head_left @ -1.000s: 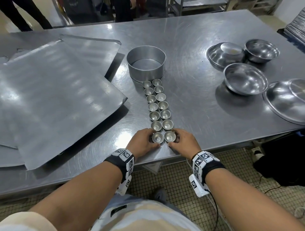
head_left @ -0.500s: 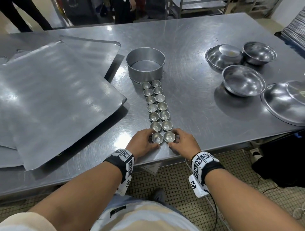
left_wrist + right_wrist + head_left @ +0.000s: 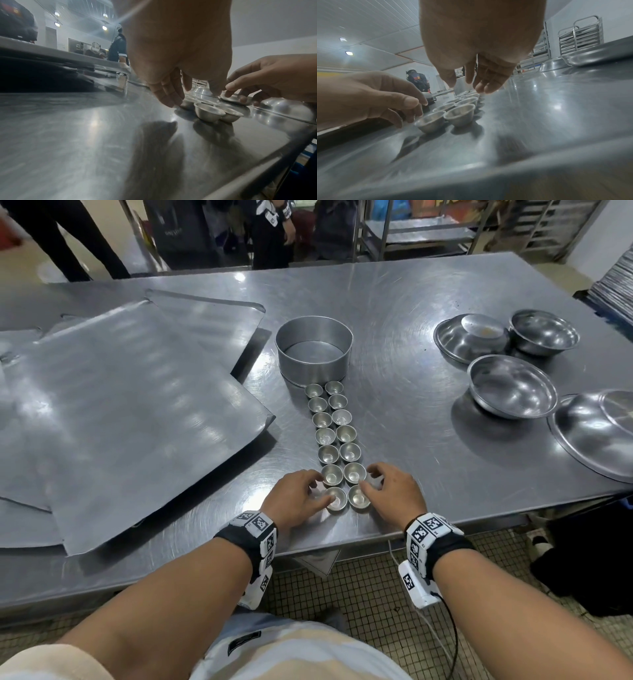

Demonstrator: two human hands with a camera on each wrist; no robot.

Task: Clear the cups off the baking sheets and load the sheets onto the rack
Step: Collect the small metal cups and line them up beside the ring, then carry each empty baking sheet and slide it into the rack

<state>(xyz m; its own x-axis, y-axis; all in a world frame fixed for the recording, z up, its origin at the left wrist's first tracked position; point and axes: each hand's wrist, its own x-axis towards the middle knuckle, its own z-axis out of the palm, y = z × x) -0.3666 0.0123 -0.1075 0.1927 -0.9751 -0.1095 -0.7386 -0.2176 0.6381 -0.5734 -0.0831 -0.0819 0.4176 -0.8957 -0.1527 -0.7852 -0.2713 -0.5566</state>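
Note:
Two columns of small metal cups (image 3: 334,436) run from a round tin toward the table's front edge. My left hand (image 3: 308,487) sits left of the nearest pair, with relaxed fingers beside the second-row cup and its thumb by the nearest left cup (image 3: 336,498). My right hand (image 3: 387,489) mirrors it beside the nearest right cup (image 3: 359,497). In the left wrist view my left fingers (image 3: 169,97) point down to the table beside a cup (image 3: 208,113). In the right wrist view my right fingers (image 3: 481,83) hang over the row, gripping nothing. Bare baking sheets (image 3: 120,412) lie overlapped on the left.
The round tin (image 3: 313,350) stands at the far end of the cup row. Steel bowls (image 3: 512,386) and lids (image 3: 599,433) take up the right side. The table's front edge (image 3: 342,542) lies just behind my hands. People (image 3: 270,231) and a tray rack (image 3: 580,35) stand beyond.
Both hands have eased off the nearest pair of cups and reached a little forward, so the fingers now flank the second pair. The cup row has stayed in place.

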